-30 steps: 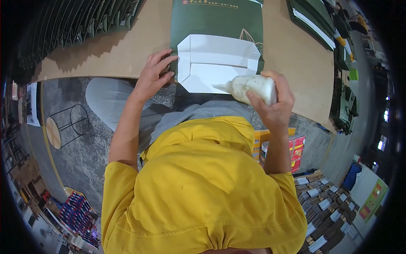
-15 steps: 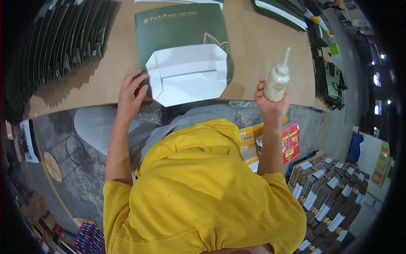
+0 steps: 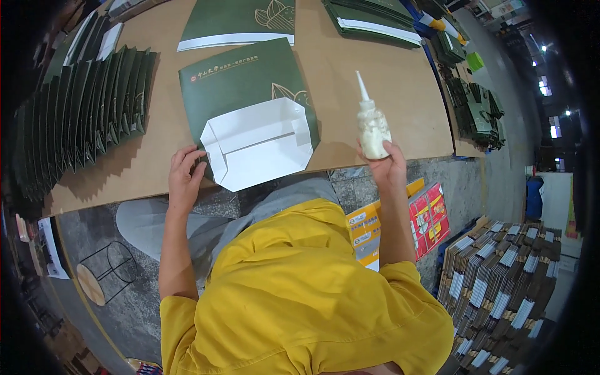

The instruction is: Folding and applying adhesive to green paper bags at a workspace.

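A flat green paper bag [image 3: 234,84] lies in front of me, its white bottom [image 3: 265,153] folded out into an open panel with slanted corners and overhanging the table's near edge. My left hand [image 3: 185,178] is at the left side of this white bottom, fingers loosely bent and apart, fingertips touching its edge. To the right of the bag, my right hand [image 3: 389,167] grips the lower part of a clear squeeze bottle [image 3: 375,130] holding a whitish substance. The bottle's long pointed nozzle [image 3: 362,86] points up and slightly left, apart from the bag.
Standing folded green bags [image 3: 94,112] fill the table's left side. Another flat green bag [image 3: 240,22] lies beyond mine, and a stack of green bags [image 3: 375,22] is at the far right. Bundled cardboard pieces [image 3: 500,281] and a red package [image 3: 429,215] are below right; a round stool [image 3: 92,284] is at left.
My right hand has brought the squeeze bottle leftward, closer to the bag, and its nozzle now leans left instead of right. My left hand stays beside the white bottom. The whole view has shifted.
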The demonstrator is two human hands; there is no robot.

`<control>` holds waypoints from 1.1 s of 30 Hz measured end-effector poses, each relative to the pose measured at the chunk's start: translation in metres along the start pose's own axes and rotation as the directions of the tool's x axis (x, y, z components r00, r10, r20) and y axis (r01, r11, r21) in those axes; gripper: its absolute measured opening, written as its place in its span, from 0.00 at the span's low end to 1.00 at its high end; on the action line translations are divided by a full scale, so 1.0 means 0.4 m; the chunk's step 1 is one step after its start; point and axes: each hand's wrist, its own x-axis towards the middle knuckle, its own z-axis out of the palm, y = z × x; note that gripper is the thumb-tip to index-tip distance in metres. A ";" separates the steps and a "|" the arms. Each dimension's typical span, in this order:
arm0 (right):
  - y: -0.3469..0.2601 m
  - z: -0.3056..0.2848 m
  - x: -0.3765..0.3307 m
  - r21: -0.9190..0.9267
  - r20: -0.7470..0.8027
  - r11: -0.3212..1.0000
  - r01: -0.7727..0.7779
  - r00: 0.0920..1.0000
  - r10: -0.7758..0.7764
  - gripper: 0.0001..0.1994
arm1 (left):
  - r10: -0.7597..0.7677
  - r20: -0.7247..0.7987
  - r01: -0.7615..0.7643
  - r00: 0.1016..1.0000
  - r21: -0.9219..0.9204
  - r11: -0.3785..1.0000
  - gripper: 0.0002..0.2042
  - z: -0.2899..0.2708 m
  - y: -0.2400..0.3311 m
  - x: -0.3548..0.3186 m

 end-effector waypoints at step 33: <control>0.125 0.210 0.151 -0.716 0.686 0.041 0.697 0.713 -0.143 0.17 | 0.102 0.050 -0.110 0.994 0.209 0.972 0.21 -0.002 0.014 0.063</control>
